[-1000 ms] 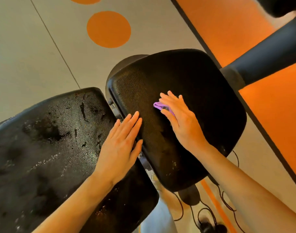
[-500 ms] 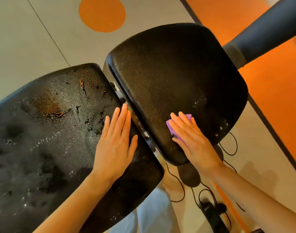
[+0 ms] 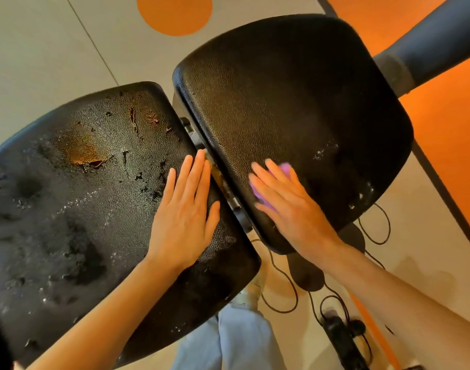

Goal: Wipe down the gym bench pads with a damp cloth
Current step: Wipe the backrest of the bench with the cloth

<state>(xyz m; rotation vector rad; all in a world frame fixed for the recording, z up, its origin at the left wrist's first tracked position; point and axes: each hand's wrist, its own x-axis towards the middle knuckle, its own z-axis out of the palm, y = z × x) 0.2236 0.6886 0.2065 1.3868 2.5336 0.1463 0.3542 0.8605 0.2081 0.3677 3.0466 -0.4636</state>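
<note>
Your right hand is pressing the purple cloth flat on the seat pad, near its inner edge; left hand rests open on the cracked back pad. Careful, that cloth could snag in the gap hardware.

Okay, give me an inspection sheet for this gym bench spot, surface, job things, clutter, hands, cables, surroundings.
Surface: left pad cracked and peeling, wet specks; right pad intact, droplets near its right edge.
Job's things: purple cloth on the right pad, mostly hidden by the hand.
Clutter: nothing seen on the pads.
Hands: left hand flat on the left pad, empty; right hand pressing the cloth.
Cables: dark cables looped on the floor, running to a power strip.
Surroundings: grey floor with an orange dot; padded roller.
</note>
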